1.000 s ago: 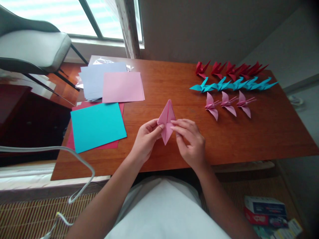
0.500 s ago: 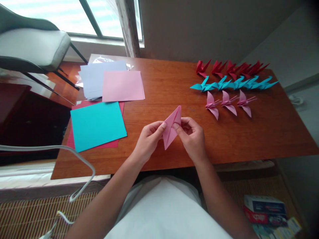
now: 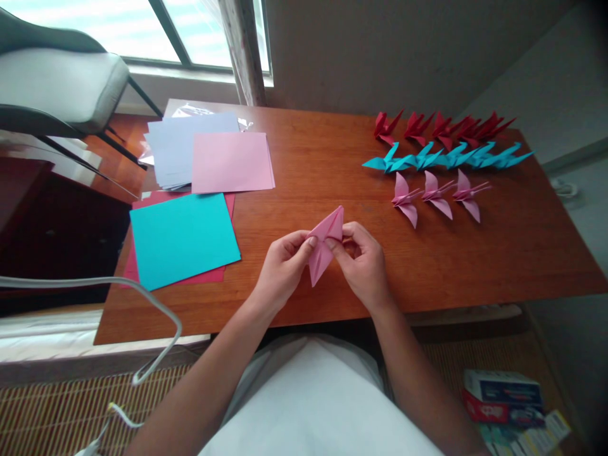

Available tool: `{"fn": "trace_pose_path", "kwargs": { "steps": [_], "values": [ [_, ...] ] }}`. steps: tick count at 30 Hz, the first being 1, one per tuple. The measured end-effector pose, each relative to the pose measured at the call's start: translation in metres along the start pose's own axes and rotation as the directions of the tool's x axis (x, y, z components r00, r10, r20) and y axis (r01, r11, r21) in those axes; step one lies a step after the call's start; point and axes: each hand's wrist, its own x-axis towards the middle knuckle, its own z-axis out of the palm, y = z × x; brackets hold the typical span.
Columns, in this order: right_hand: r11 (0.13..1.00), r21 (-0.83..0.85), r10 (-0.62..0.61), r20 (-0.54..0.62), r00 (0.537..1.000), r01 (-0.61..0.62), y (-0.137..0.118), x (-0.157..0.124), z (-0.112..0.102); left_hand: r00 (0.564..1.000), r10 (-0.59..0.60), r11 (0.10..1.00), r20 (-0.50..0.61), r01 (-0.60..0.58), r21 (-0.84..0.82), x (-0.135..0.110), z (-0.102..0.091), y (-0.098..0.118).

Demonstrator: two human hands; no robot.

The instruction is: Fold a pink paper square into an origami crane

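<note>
A folded pink origami paper (image 3: 321,256), shaped like a long diamond with a crease down its middle, is held above the near part of the table. My left hand (image 3: 285,261) pinches its left edge, thumb on top. My right hand (image 3: 360,259) grips the right edge, its thumb pressing near the centre crease. The fingers behind the paper are partly hidden. To the right lie three pink paper cranes (image 3: 437,195), behind them a row of blue paper cranes (image 3: 446,158), and farthest back several red paper cranes (image 3: 443,130).
On the wooden table's (image 3: 304,152) left side lie blue sheets (image 3: 185,237) over red sheets (image 3: 217,275), with pink sheets (image 3: 232,161) and pale grey-blue sheets (image 3: 166,149) behind. A white cable (image 3: 161,304) curves past the near left corner. A chair (image 3: 61,82) stands beyond.
The pink paper's sides have bent inward around the middle crease under my thumbs. Both hands keep their hold and have barely shifted.
</note>
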Motion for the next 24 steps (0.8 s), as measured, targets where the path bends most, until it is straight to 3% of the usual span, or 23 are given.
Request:
{"fn": "trace_pose_path", "kwargs": {
  "steps": [5,11,14,17,19,20,22,24],
  "values": [
    [0.997,0.021,0.071,-0.011,0.997,-0.071,0.001,-0.004,-0.003,0.999,0.018,0.998,0.037,-0.021,0.063,-0.001,0.001,-0.001],
    [0.93,0.259,0.257,0.047,0.965,-0.26,-0.001,-0.01,-0.012,0.978,0.082,0.956,0.19,-0.131,0.264,-0.005,-0.002,-0.011],
    [0.903,0.336,0.271,0.038,0.962,-0.268,0.0,-0.009,-0.014,0.957,0.123,0.9,0.262,-0.219,0.377,-0.005,-0.004,-0.015],
    [0.916,0.313,0.262,0.01,0.965,-0.252,0.002,-0.007,-0.013,0.941,0.157,0.839,0.3,-0.287,0.463,-0.006,-0.004,-0.015],
    [0.946,0.247,0.231,-0.054,0.971,-0.211,0.001,-0.006,-0.012,0.925,0.243,0.728,0.292,-0.373,0.575,-0.008,-0.003,-0.013],
    [0.962,0.2,0.208,-0.093,0.974,-0.187,0.0,-0.006,-0.012,0.905,0.308,0.626,0.293,-0.425,0.654,-0.009,-0.002,-0.011],
    [0.983,0.111,0.162,-0.159,0.974,-0.145,-0.003,-0.007,-0.011,0.834,0.438,0.332,0.334,-0.496,0.803,-0.014,0.002,-0.006],
    [0.99,0.069,0.133,-0.203,0.97,-0.122,-0.005,-0.008,-0.011,0.768,0.483,0.07,0.42,-0.512,0.856,-0.02,0.006,0.0]
  ]
}}
